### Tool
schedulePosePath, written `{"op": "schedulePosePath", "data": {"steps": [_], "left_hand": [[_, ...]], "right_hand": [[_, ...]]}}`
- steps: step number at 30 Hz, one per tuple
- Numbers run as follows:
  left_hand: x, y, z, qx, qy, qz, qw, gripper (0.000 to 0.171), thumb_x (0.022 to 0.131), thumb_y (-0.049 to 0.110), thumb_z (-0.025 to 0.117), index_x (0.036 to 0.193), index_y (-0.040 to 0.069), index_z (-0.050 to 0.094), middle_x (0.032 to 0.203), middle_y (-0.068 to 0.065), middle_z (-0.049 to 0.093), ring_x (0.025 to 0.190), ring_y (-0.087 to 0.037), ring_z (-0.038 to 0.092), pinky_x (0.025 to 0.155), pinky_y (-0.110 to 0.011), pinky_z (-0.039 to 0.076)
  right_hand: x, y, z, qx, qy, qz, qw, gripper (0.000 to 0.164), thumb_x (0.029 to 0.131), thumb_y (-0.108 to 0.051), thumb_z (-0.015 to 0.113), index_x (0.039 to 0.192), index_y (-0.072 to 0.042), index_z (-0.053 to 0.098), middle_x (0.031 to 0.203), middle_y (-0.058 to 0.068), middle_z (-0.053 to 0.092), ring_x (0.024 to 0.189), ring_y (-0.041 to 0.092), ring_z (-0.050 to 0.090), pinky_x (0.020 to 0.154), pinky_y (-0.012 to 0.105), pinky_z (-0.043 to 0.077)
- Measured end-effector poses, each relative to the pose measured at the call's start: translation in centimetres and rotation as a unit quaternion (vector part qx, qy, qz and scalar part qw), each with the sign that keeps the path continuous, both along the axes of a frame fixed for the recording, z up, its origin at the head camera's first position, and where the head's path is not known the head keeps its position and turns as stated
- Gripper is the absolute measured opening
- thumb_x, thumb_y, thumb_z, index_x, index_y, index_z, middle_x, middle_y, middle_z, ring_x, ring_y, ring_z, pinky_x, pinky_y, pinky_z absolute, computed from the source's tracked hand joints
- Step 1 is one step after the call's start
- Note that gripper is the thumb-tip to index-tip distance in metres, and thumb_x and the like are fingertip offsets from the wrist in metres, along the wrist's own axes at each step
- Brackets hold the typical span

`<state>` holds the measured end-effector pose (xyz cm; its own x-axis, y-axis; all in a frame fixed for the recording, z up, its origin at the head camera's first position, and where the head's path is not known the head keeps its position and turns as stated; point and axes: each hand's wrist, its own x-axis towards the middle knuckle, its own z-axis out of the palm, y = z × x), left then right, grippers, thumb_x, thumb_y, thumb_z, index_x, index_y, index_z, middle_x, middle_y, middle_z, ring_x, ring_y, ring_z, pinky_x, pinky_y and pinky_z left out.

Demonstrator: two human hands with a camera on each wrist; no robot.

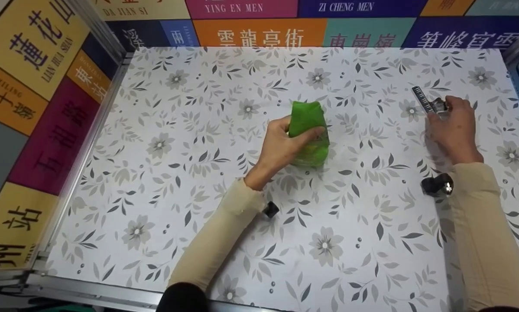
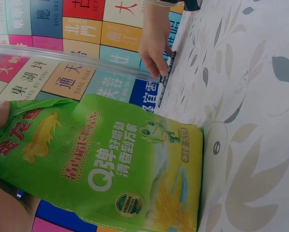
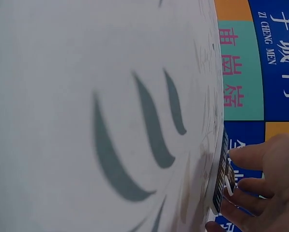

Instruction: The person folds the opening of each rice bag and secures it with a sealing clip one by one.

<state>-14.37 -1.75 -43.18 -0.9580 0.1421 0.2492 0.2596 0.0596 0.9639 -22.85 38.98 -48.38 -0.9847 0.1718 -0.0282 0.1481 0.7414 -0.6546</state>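
My left hand (image 1: 281,145) grips the upper part of a green rice bag (image 1: 309,149), thumb across one face. In the left wrist view the bag (image 2: 134,159) shows a goldfish, a cartoon frog and a yellow lower end, which meets the tabletop. At the right, my right hand (image 1: 454,125) has its thumb and fingers around the metallic part of a narrow black-and-silver clip-like thing (image 1: 423,100) with ribbed markings. In the right wrist view, fingertips (image 3: 238,157) lie against this strip (image 3: 219,176). Its exact kind is unclear.
A white tabletop (image 1: 225,195) printed with grey leaves and flowers lies under both hands. Colourful panels with Chinese lettering (image 1: 259,32) stand behind it and at both sides. A metal frame edge (image 1: 86,284) runs along the front left. Small dark wrist cameras (image 1: 437,184) sit beside the sleeves.
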Motion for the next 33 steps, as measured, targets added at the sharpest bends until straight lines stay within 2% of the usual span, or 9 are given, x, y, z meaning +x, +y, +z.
{"op": "schedulePosePath", "data": {"steps": [5, 8, 10, 13, 19, 22, 29, 33], "left_hand": [[-0.05, 0.01, -0.05, 0.001, -0.001, -0.002, 1.0000, 0.019, 0.089, 0.015, 0.083, 0.095, -0.002, 0.077, 0.092, -0.016, 0.078, 0.077, -0.008, 0.065, 0.071, -0.025, 0.053], [-0.03, -0.05, -0.08, 0.002, -0.004, -0.001, 1.0000, 0.020, 0.088, 0.015, 0.084, 0.094, -0.002, 0.077, 0.091, -0.015, 0.079, 0.077, -0.008, 0.065, 0.070, -0.024, 0.053], [-0.01, -0.13, -0.08, 0.003, -0.007, 0.000, 1.0000, 0.020, 0.088, 0.015, 0.084, 0.094, -0.002, 0.077, 0.092, -0.014, 0.079, 0.077, -0.008, 0.065, 0.070, -0.024, 0.053], [0.00, -0.15, -0.03, 0.004, -0.007, 0.000, 1.0000, 0.020, 0.087, 0.015, 0.084, 0.094, -0.002, 0.077, 0.092, -0.015, 0.079, 0.077, -0.008, 0.066, 0.071, -0.024, 0.053], [0.08, 0.05, 0.00, 0.002, 0.008, 0.003, 1.0000, 0.020, 0.087, 0.014, 0.084, 0.094, -0.003, 0.077, 0.090, -0.017, 0.079, 0.074, -0.007, 0.065, 0.068, -0.024, 0.053], [0.10, 0.07, -0.04, 0.004, 0.010, 0.003, 0.9999, 0.020, 0.087, 0.014, 0.084, 0.093, -0.003, 0.077, 0.089, -0.017, 0.078, 0.074, -0.007, 0.065, 0.067, -0.024, 0.053], [0.09, 0.08, -0.10, 0.008, 0.009, 0.002, 0.9999, 0.020, 0.087, 0.014, 0.084, 0.095, -0.003, 0.077, 0.090, -0.018, 0.079, 0.074, -0.008, 0.066, 0.067, -0.024, 0.054], [-0.02, 0.10, -0.07, 0.010, 0.005, 0.002, 0.9999, 0.020, 0.087, 0.015, 0.085, 0.094, -0.003, 0.077, 0.089, -0.017, 0.079, 0.074, -0.009, 0.066, 0.068, -0.025, 0.054]], "right_hand": [[-0.08, -0.17, -0.12, 0.010, 0.002, -0.012, 1.000, 0.064, 0.106, -0.024, 0.054, 0.158, 0.007, 0.033, 0.151, 0.035, 0.042, 0.134, 0.047, 0.044, 0.121, 0.056, 0.035], [-0.13, -0.41, -0.27, 0.020, 0.014, -0.017, 1.000, 0.059, 0.105, -0.023, 0.056, 0.153, 0.008, 0.042, 0.140, 0.030, 0.050, 0.116, 0.029, 0.052, 0.108, 0.043, 0.044], [-0.16, -0.56, -0.28, 0.020, 0.012, -0.018, 1.000, 0.058, 0.105, -0.024, 0.057, 0.151, 0.008, 0.045, 0.133, 0.026, 0.053, 0.104, 0.014, 0.051, 0.098, 0.032, 0.046], [-0.18, -0.53, -0.24, 0.013, -0.005, -0.018, 1.000, 0.060, 0.105, -0.028, 0.057, 0.152, 0.006, 0.044, 0.132, 0.024, 0.053, 0.096, 0.002, 0.046, 0.089, 0.022, 0.044], [0.01, -0.42, -0.32, 0.022, -0.017, -0.025, 0.999, 0.062, 0.106, -0.034, 0.054, 0.151, 0.008, 0.045, 0.134, 0.032, 0.056, 0.094, 0.008, 0.050, 0.080, 0.020, 0.041], [0.07, -0.48, -0.43, 0.028, -0.009, -0.031, 0.999, 0.060, 0.104, -0.032, 0.056, 0.148, 0.009, 0.048, 0.130, 0.030, 0.056, 0.092, 0.009, 0.050, 0.078, 0.020, 0.040], [0.24, -0.84, -0.47, 0.028, 0.009, -0.035, 0.999, 0.054, 0.102, -0.025, 0.061, 0.142, 0.010, 0.052, 0.127, 0.026, 0.049, 0.097, 0.015, 0.048, 0.083, 0.023, 0.040], [0.27, -0.93, -0.30, 0.024, 0.008, -0.042, 0.999, 0.053, 0.102, -0.025, 0.062, 0.142, 0.008, 0.052, 0.125, 0.021, 0.050, 0.097, 0.012, 0.048, 0.083, 0.021, 0.040]]}}
